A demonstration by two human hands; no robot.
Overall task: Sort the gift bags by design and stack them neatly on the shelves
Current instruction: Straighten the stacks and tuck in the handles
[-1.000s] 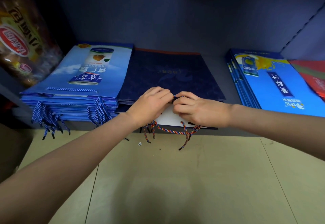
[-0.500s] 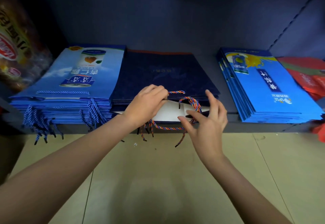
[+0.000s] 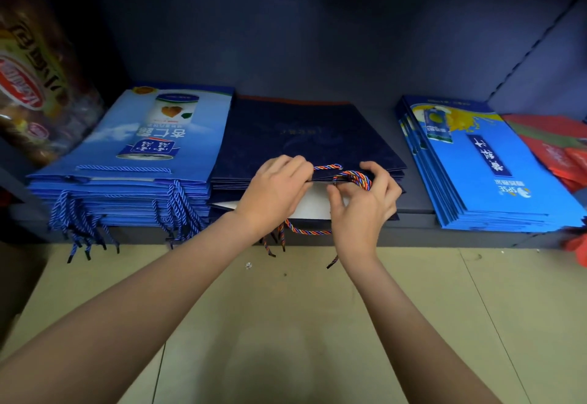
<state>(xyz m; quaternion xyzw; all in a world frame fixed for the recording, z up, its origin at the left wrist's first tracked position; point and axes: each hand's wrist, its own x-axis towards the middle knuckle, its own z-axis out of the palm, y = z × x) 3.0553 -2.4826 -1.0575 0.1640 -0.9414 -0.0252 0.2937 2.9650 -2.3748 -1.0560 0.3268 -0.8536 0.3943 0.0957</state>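
A stack of dark navy gift bags [image 3: 305,137] lies flat in the middle of the low shelf [image 3: 416,205]. My left hand [image 3: 273,191] grips the front edge of the top navy bag, fingers curled over it. My right hand [image 3: 362,203] pinches that bag's multicoloured rope handle [image 3: 352,178] at the bag's mouth, where the white inside shows. More rope ends hang over the shelf edge under my hands. A stack of light blue bags with a can picture [image 3: 149,143] sits to the left, and a stack of bright blue bags [image 3: 489,168] to the right.
Red bags [image 3: 559,149] lie at the far right of the shelf. A large snack packet [image 3: 31,86] stands at the far left. A beige tiled floor [image 3: 286,324] stretches below the shelf. A dark back panel closes the shelf behind the stacks.
My right hand turned from resting beside the left hand, lifted the rope handle up out of the bag's mouth, and now curls around it. The left hand stayed on the bag's edge.
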